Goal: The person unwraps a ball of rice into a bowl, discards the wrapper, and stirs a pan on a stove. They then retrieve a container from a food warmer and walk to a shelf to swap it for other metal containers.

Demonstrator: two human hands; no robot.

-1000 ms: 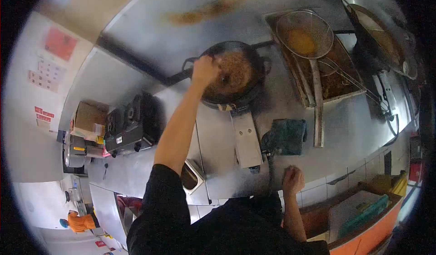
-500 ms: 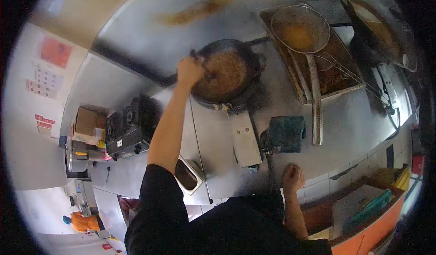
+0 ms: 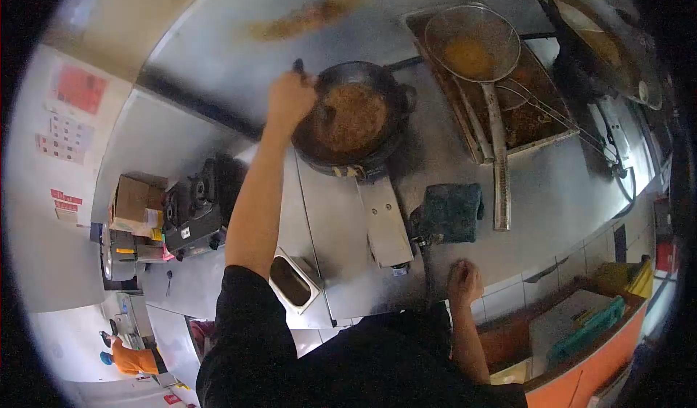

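My left hand (image 3: 292,102) is closed around a dark-handled stirring utensil (image 3: 298,66) at the left rim of a deep black pan (image 3: 398,110). The utensil's lower end dips into brown, crumbly-looking food (image 3: 359,117) in the pan; its exact shape is hard to make out. The pan sits on a burner with a pale metal front (image 3: 386,223). Down at the front edge of the counter, my right hand (image 3: 465,283) rests with curled fingers and nothing visible in them. Between it and the pan lies a folded dark green cloth (image 3: 451,212).
A round strainer (image 3: 496,147) lies across a stained tray (image 3: 541,136) at the right. Left of my arm are a black stove (image 3: 200,208), a cardboard box (image 3: 134,201) and a metal container (image 3: 294,281). A person in orange (image 3: 134,358) stands far left.
My left hand has shifted left and slightly away with the utensil, whose lower end has moved within the food. The view has shifted slightly. My right hand stays by the counter edge.
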